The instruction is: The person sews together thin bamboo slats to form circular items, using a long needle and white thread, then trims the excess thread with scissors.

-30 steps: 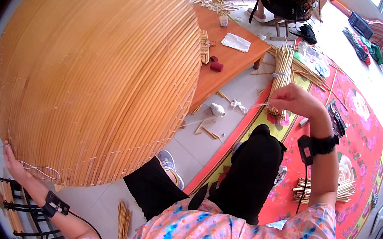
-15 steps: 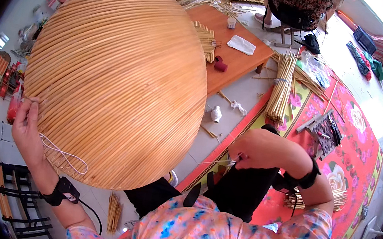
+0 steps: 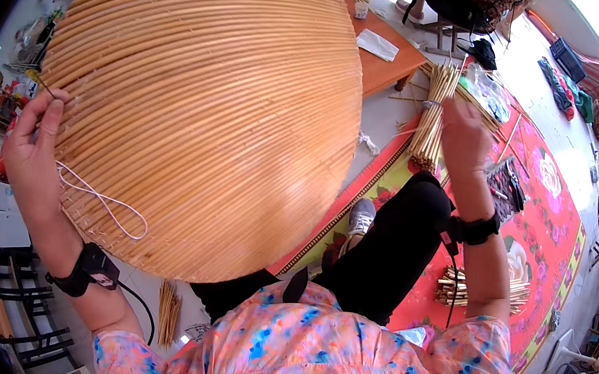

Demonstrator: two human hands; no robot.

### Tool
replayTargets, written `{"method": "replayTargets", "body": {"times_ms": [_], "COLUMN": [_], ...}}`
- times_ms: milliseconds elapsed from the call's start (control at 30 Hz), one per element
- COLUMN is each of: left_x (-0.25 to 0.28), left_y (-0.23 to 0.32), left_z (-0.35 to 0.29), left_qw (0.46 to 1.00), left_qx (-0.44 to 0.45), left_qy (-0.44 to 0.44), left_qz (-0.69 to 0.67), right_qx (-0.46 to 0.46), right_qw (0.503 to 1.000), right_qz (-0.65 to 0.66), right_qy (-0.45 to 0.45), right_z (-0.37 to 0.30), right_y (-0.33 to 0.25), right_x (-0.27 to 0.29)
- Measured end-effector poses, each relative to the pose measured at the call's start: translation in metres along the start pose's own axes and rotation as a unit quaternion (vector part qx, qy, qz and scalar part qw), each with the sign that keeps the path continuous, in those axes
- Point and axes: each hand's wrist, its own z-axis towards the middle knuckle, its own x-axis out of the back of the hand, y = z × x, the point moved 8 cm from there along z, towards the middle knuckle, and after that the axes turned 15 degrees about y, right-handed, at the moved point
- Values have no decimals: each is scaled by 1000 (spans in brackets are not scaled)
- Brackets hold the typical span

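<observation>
Round panel (image 3: pixel 203 115): held at the lap (image 3: pixel 238 292), the surface (image 3: pixel 382 76) partly hidden behind
Left hand (image 3: pixel 40 155): thumb and forefinger brought close at the panel's left edge; grip cannot be told
Right hand (image 3: pixel 466 140): raised, blurred; closure cannot be told
Surface: white cloth (image 3: pixel 377 45) laid near far edge
Room: flowered red mat (image 3: pixel 545 225) spread, bound stick bundle (image 3: pixel 428 134) placed by its edge

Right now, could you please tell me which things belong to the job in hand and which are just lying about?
Likely part of the job:
Large round panel of tan stalks, left hand at its edge
Thin white looped cord against it
Tied bundle of tan stalks, perhaps

Seemingly lying about:
Rectangular white sheet on the brown wooden table
Dark blue plastic crate
</observation>
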Motion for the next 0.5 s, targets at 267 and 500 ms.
{"method": "replayTargets", "body": {"times_ms": [267, 500], "left_x": [8, -18], "left_y": [-23, 4], "left_z": [-7, -26], "left_qw": [1000, 1000], "left_qx": [7, 9], "left_qy": [3, -7], "left_qz": [-17, -11], "right_qx": [-548, -335], "right_qw": [698, 869], "right_qz": [460, 304], "right_qy": [-15, 202], "right_z": [-33, 20], "right_y": [130, 122], "right_x": [27, 116]}}
